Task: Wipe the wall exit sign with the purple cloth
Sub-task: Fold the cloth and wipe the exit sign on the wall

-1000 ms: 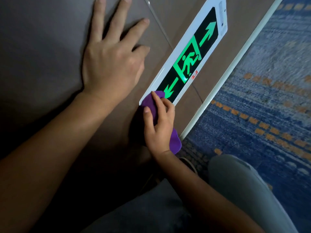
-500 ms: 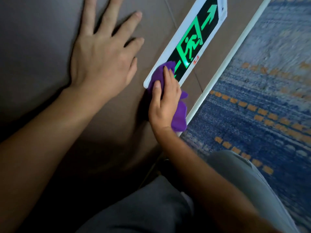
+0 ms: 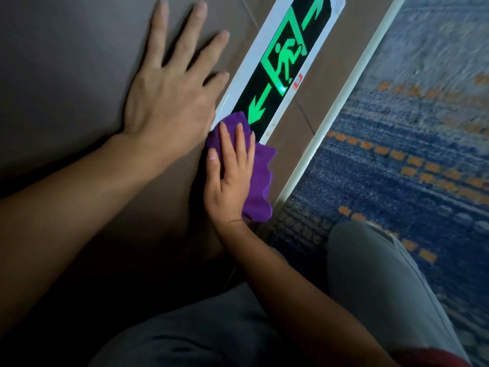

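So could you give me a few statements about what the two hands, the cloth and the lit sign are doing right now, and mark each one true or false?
1. The right hand presses a purple fabric cloth onto the near end of the long white-framed green exit sign. True.
2. The left hand is gripping the cloth too. False: it lies flat, fingers spread, on the brown wall beside the sign.
3. The cloth hides the running-figure symbol. False: the figure shows; the cloth covers only the sign's near corner.
4. A blue carpet with orange marks lies to the right. True.
5. The sign is unlit. False: its arrows glow green.
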